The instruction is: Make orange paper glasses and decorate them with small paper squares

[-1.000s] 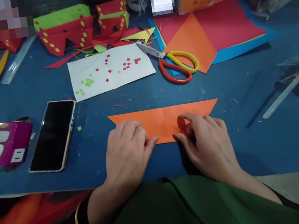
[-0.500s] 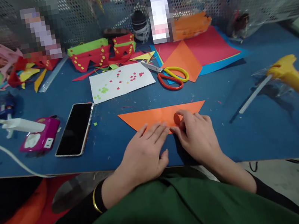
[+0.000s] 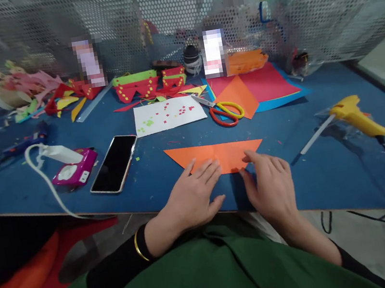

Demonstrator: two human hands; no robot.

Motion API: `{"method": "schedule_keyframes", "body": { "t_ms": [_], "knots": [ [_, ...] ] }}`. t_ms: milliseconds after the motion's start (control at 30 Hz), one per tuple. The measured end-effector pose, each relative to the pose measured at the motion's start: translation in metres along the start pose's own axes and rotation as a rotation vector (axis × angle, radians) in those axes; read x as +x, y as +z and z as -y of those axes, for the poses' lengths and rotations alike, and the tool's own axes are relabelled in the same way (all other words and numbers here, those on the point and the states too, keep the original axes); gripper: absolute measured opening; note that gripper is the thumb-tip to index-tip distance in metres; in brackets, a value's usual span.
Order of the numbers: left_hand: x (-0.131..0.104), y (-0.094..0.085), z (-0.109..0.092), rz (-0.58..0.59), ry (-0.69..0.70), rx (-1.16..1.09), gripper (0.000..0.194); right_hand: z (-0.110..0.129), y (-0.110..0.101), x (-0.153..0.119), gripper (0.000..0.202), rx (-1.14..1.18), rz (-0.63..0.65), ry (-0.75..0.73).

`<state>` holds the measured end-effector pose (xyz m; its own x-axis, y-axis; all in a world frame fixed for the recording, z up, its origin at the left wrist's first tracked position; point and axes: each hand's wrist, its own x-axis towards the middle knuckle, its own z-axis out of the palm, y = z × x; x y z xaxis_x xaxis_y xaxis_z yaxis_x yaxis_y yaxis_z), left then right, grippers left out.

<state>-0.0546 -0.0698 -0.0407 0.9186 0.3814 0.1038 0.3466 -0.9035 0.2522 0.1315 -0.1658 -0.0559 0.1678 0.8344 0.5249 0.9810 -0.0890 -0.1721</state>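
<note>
On the blue table in front of me lies a folded sheet of orange paper [image 3: 216, 155], its long edge at the far side and its sides slanting in towards me. My left hand [image 3: 195, 194] is open and rests on its left part, fingers laid flat over the near edge. At the right part, my right hand [image 3: 269, 180] is closed, thumb and index fingertip at the paper's near edge with the other fingers curled. Beyond the paper are scissors [image 3: 227, 113] with one red and one yellow handle, lying partly on a piece of orange paper [image 3: 239, 95].
A phone [image 3: 114, 165] and a purple power socket [image 3: 75, 168] with a white plug lie left. White paper [image 3: 169, 114] with small coloured squares lies ahead, before red and green paper masks [image 3: 137, 87]. A yellow glue gun [image 3: 358, 115] lies right. Coloured sheets [image 3: 266, 82] are stacked behind.
My right hand has slid rightwards along the near edge of the folded orange paper. My left hand stays on it. The view has tilted up and shifted left.
</note>
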Motion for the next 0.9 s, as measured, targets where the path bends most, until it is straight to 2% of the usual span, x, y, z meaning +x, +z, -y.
{"method": "schedule_keyframes", "body": {
  "t_ms": [100,167,367,600,700,767,833,900],
  "knots": [
    [0.0,0.001,-0.001,0.0,0.0,0.0,0.061,0.006,0.004,-0.007,0.034,0.136,0.079,-0.237],
    [-0.001,0.003,-0.002,0.0,-0.004,0.007,0.062,0.009,0.009,-0.012,0.044,0.127,0.151,-0.306],
    [-0.01,0.006,0.001,-0.026,-0.005,0.073,0.06,0.008,0.012,-0.023,0.057,0.034,0.147,-0.37],
    [-0.047,-0.008,0.007,-0.118,-0.109,0.186,0.058,0.005,0.012,-0.019,0.058,0.018,0.153,-0.405],
    [-0.064,-0.016,0.015,-0.18,-0.203,0.251,0.062,0.005,0.015,-0.02,0.059,0.016,0.139,-0.405],
    [-0.074,-0.021,0.026,-0.219,-0.282,0.308,0.058,0.004,0.016,-0.019,0.059,0.019,0.127,-0.406],
    [-0.084,-0.028,0.043,-0.274,-0.449,0.386,0.051,0.003,0.015,-0.016,0.055,0.021,0.124,-0.42],
    [-0.091,-0.034,0.061,-0.278,-0.692,0.467,0.057,0.002,0.012,-0.009,0.05,0.012,0.127,-0.449]
  ]
}}
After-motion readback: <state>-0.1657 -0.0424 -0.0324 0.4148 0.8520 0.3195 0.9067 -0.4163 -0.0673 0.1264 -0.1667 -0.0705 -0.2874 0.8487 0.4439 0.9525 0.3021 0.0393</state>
